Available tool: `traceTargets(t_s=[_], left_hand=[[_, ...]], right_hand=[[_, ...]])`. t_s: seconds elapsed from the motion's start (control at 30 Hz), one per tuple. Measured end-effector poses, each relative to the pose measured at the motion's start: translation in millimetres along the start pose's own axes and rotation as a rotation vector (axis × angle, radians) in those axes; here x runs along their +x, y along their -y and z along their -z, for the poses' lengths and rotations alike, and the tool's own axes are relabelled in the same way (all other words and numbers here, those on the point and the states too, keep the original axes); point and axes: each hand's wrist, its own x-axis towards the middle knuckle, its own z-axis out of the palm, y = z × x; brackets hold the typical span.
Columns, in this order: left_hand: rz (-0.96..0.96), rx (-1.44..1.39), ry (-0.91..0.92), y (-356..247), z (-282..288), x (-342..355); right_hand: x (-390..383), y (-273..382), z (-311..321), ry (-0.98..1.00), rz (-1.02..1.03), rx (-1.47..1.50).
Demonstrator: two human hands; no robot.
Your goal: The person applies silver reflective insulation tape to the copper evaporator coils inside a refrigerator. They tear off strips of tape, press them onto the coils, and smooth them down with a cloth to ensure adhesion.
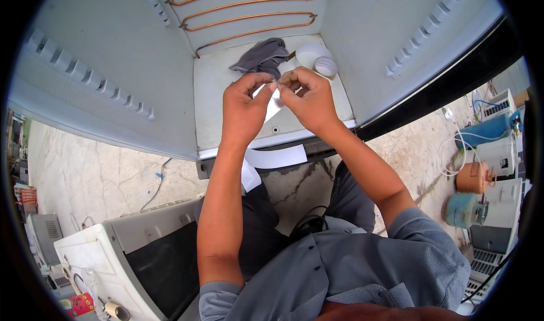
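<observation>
My left hand (245,103) and my right hand (309,97) meet over the floor of an opened white refrigerator cabinet (218,100). Thumb and fingers of both are pinched together at the upper end of a white strip (274,107), which looks like paper or tape. Just beyond my fingers lies a crumpled dark grey cloth (263,54). To its right, a white roll (324,66) rests on its side, with a loose curl of strip around it. Another length of white strip (277,157) hangs at the cabinet's front edge, near my left forearm.
Copper tubing (249,6) loops across the cabinet's back wall. Shelf ribs (85,71) line the sides. A white appliance (96,258) lies at lower left. Gas cylinders, one orange (475,176) and one teal (462,210), stand at right near a blue tank (490,133) and hoses.
</observation>
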Motion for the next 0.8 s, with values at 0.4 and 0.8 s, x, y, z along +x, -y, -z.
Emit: traceTargets(t_s=[0.4, 0.8], left_hand=[[-0.487, 0.362, -0.173, -1.9, -19.5, -9.3], [-0.711, 0.494, -0.233, -3.0, -24.0, -9.2]], right_hand=[[-3.7, 25.0, 13.5, 0.006, -0.286, 0.363], [-3.9, 34.3, 19.0, 0.045, -0.384, 0.507]])
